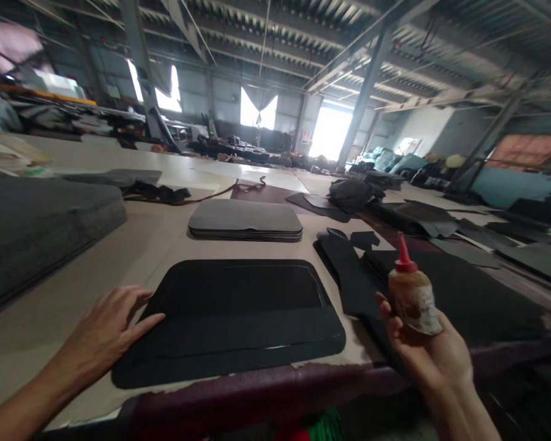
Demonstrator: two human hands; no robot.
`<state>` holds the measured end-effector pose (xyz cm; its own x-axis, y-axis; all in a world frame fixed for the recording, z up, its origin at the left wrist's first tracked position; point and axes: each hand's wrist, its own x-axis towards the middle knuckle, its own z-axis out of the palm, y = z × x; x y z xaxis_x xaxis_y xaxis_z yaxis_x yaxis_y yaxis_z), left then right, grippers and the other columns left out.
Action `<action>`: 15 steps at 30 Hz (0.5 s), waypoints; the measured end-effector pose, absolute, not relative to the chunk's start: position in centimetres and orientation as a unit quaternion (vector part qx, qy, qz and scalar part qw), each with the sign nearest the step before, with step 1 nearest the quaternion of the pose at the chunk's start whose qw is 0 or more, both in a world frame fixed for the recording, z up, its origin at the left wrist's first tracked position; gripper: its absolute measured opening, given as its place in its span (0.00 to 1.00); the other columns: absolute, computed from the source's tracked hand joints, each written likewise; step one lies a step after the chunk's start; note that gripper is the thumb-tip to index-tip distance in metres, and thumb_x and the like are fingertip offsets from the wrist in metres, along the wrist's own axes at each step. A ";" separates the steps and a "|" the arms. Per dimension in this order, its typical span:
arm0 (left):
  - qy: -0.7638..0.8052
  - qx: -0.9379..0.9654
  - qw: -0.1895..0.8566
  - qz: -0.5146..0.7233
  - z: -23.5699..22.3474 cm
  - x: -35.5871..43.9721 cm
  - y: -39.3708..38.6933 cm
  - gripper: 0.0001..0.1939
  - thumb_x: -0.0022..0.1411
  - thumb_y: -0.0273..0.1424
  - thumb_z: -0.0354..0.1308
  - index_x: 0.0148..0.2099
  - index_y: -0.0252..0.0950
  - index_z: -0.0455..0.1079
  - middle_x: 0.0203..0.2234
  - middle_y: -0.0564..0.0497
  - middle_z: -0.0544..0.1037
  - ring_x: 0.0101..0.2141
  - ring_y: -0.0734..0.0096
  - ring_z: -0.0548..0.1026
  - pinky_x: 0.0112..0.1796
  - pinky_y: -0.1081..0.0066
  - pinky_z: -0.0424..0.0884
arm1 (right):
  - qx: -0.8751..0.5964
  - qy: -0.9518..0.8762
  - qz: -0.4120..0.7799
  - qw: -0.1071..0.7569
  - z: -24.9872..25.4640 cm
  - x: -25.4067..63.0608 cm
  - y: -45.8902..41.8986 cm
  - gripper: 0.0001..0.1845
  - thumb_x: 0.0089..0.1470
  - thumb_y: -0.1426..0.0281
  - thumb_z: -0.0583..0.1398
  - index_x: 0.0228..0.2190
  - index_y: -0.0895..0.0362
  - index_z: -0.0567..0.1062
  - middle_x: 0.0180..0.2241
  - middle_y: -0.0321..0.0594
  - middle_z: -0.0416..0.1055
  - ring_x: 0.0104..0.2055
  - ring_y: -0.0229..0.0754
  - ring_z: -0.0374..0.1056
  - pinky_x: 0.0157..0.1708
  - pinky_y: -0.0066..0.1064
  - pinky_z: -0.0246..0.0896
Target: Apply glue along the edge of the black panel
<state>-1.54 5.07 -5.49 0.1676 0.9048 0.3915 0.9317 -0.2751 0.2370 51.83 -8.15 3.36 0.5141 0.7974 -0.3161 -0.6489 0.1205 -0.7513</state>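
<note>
Right, my left hand (103, 334) lies flat, fingers spread, on the left edge of the one black panel (232, 318) at lower centre, its long axis running left to right. My right hand (429, 355), lower right, grips one red-capped glue bottle (413, 294) upright, just right of the panel.

Black panel (232, 318) on tan table (151, 239). Beyond panel: grey pad stack (245, 220). Right of panel: bottle (413, 297), red cap, brown-stained body; black cut pieces (349, 269). Left of panel: grey slab (32, 223). Table edge dark maroon.
</note>
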 end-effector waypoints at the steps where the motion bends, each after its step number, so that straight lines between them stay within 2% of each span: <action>1: -0.600 -0.763 0.025 -0.240 -5.5 -1.5 5.1 0.23 0.60 0.56 0.50 0.49 0.47 0.64 0.47 0.46 0.73 0.50 0.49 0.71 0.53 0.53 0.66 | -0.438 -0.079 0.491 0.749 3.7 51.7 -7.3 0.16 0.54 0.65 0.53 0.42 0.52 0.76 0.39 0.47 0.78 0.35 0.44 0.75 0.26 0.30 0.71; 4: -0.601 -0.757 0.008 -0.258 -5.3 -1.4 5.0 0.23 0.58 0.57 0.51 0.47 0.49 0.65 0.45 0.48 0.74 0.48 0.48 0.71 0.52 0.52 0.67 | -0.407 -0.153 0.490 0.756 4.4 51.5 -3.6 0.13 0.55 0.63 0.54 0.39 0.51 0.75 0.35 0.40 0.77 0.34 0.44 0.75 0.29 0.35 0.71; 9: -0.624 -0.724 -0.038 -0.293 -4.1 -0.6 4.5 0.22 0.54 0.59 0.51 0.43 0.52 0.69 0.44 0.49 0.76 0.49 0.47 0.73 0.52 0.49 0.68 | -0.368 -0.258 0.465 0.763 5.6 50.8 4.2 0.14 0.60 0.58 0.54 0.37 0.52 0.73 0.32 0.37 0.76 0.28 0.40 0.71 0.22 0.28 0.64; 12: -0.628 -0.702 -0.065 -0.330 -3.8 -0.5 4.5 0.22 0.49 0.60 0.53 0.39 0.54 0.72 0.42 0.50 0.78 0.48 0.44 0.74 0.52 0.47 0.68 | -0.312 -0.240 0.499 0.772 6.3 50.5 8.4 0.17 0.63 0.53 0.55 0.37 0.53 0.73 0.32 0.35 0.75 0.30 0.37 0.72 0.26 0.25 0.68; 15: -0.622 -0.688 -0.077 -0.366 -5.2 -1.4 5.1 0.19 0.45 0.60 0.57 0.36 0.61 0.74 0.39 0.54 0.79 0.47 0.43 0.75 0.50 0.45 0.70 | -0.325 -0.277 0.495 0.756 6.2 50.7 11.9 0.16 0.59 0.53 0.62 0.36 0.53 0.72 0.30 0.33 0.74 0.31 0.36 0.72 0.35 0.29 0.73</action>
